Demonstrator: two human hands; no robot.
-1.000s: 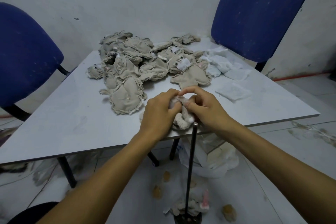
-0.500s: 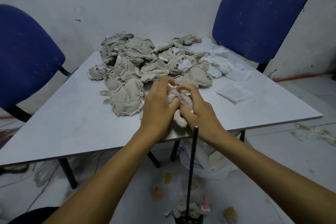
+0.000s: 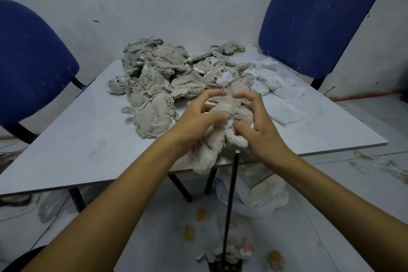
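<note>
toy (image 3: 223, 130) at table (image 3: 88, 139) front edge | pile (image 3: 167, 73) behind | cloths (image 3: 276, 81) right

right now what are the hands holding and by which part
A fuzzy beige plush toy: the left hand and right hand pinch its middle from either side, its lower end hanging over the grey table edge.

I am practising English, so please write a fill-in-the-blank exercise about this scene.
____ chairs are in view.
Their backs are ____.
The beige fabric pile lies on the ____, beyond the left hand and right hand, which grip a plush toy.
Missing words: two; blue; table.
</note>
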